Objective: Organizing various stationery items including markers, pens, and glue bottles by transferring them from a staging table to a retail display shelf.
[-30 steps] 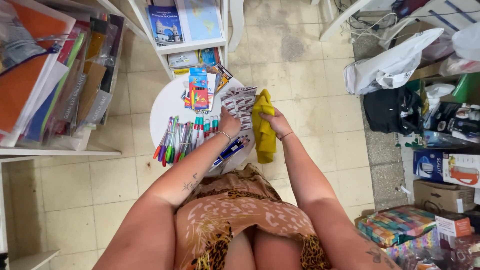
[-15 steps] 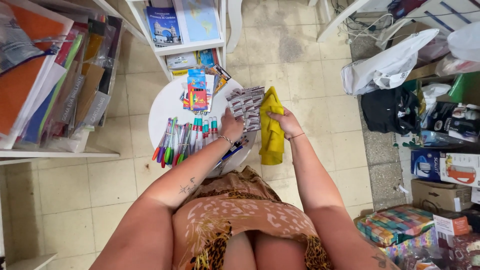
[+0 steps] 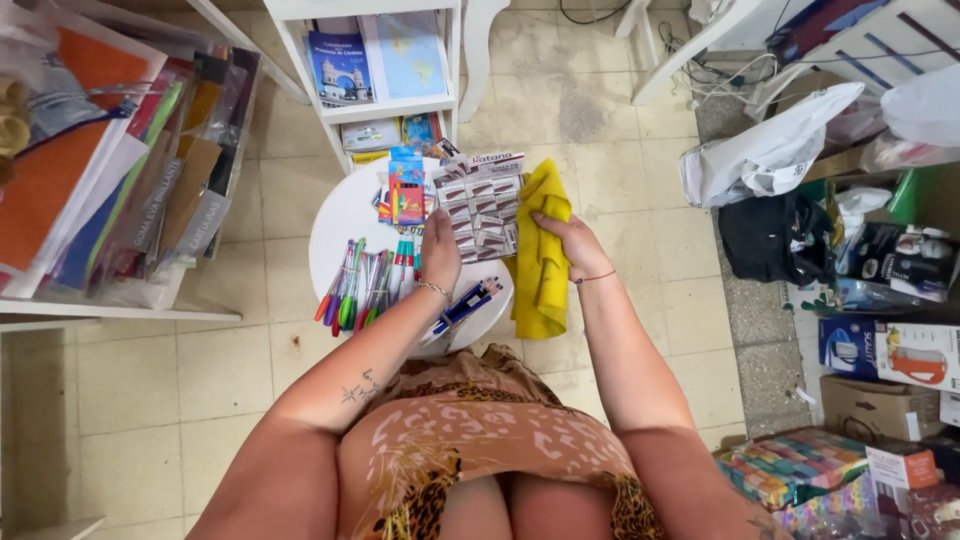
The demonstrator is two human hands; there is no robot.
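Note:
My left hand (image 3: 441, 250) grips the left edge of a blister card of small grey items (image 3: 484, 208), holding it above a small round white table (image 3: 340, 222). My right hand (image 3: 567, 238) clutches a yellow cloth (image 3: 540, 270) that hangs down beside the card's right edge. On the table below lie several coloured pens and markers (image 3: 362, 285), a few blue pens (image 3: 462, 306) near my left wrist, and a colourful pack (image 3: 405, 186) at the far side.
A white shelf unit (image 3: 372, 70) with booklets stands behind the table. Racks of coloured paper and folders (image 3: 110, 170) fill the left. Bags (image 3: 770, 160) and boxes (image 3: 885, 350) crowd the right on the tiled floor.
The blister card has been lifted and tilted further up from the table. My right hand with the yellow cloth has moved up against the card's right side.

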